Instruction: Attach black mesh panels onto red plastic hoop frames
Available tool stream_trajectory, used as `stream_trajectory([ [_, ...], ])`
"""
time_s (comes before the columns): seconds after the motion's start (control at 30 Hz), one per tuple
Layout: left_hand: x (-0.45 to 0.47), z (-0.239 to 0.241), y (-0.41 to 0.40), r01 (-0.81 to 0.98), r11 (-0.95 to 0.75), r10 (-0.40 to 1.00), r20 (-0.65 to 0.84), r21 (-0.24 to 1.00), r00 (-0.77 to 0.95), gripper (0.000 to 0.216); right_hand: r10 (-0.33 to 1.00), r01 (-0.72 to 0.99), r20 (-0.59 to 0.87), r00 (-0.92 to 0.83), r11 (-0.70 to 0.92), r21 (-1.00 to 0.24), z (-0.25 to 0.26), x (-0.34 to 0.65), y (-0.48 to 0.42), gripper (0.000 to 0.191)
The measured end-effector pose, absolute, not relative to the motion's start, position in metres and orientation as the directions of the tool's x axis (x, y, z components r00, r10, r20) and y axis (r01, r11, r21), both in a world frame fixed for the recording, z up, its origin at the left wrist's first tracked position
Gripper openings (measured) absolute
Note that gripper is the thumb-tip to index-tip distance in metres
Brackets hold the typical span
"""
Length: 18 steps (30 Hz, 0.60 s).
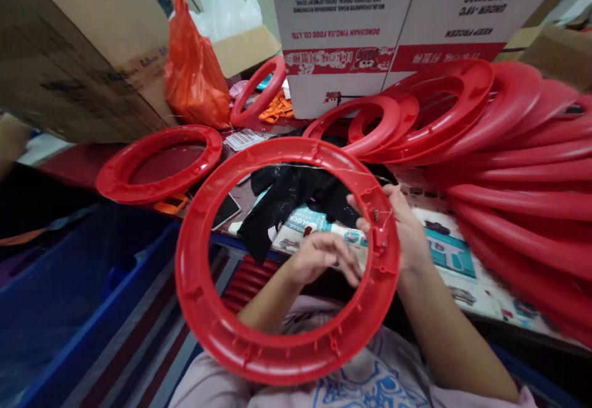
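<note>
A red plastic ring (200,266) stands upright in front of me, its hollow ribbed side facing the camera. My right hand (407,235) is closed around its right edge, with fingers showing inside the opening. Near that grip, a small metal spring (376,215) and a small red fitting (380,237) sit in the ring's channel. Through the opening I see my left hand (324,257), its fingers stretched toward the inner right rim and holding nothing visible. Whether its fingertips touch the rim I cannot tell. Thin threads cross the ring's upper part.
Red rings (518,211) are heaped on the right. Another red ring (160,164) lies at left, near an orange bag (194,69). Black cloth (296,192) lies on the table behind. A white carton (342,26) and a brown box (87,50) stand at the back.
</note>
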State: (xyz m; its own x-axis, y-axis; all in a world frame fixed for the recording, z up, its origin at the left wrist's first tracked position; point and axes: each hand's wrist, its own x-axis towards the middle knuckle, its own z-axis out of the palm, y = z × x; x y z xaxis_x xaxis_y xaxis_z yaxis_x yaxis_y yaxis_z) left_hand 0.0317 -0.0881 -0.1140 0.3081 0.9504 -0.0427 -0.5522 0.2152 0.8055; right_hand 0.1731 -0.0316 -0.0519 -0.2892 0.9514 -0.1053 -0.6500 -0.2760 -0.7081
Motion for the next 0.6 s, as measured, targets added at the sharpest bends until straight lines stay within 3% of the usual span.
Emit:
stream_trajectory([
  [0.1, 0.041, -0.093, -0.062, -0.548, 0.039, 0.992, 0.035, 0.835, 0.123, 0.049, 0.958, -0.619, -0.067, -0.277, -0.232, -0.750, -0.059, 0.173, -0.041, 0.026],
  [0.23, 0.055, -0.082, -0.049, -0.467, -0.012, 0.999, 0.033, 0.884, 0.036, 0.051, 0.996, -0.610, -0.057, -0.062, -0.083, -0.788, -0.071, 0.178, -0.042, 0.022],
  [0.33, 0.063, -0.079, -0.046, -0.490, 0.066, 0.990, 0.003, 0.869, 0.138, 0.058, 0.997, -0.562, -0.026, 0.071, 0.018, -0.827, -0.084, 0.179, -0.042, 0.020],
  [0.47, 0.069, -0.072, -0.040, -0.583, 0.254, 0.942, -0.061, 0.772, 0.330, 0.077, 0.950, -0.407, 0.189, 0.249, 0.280, -0.870, -0.093, 0.185, -0.038, 0.017],
  [0.6, 0.062, -0.063, -0.027, -0.583, 0.277, 0.907, -0.008, 0.764, 0.421, 0.061, 0.944, -0.354, 0.300, 0.138, 0.330, -0.875, -0.079, 0.209, -0.025, 0.015],
])
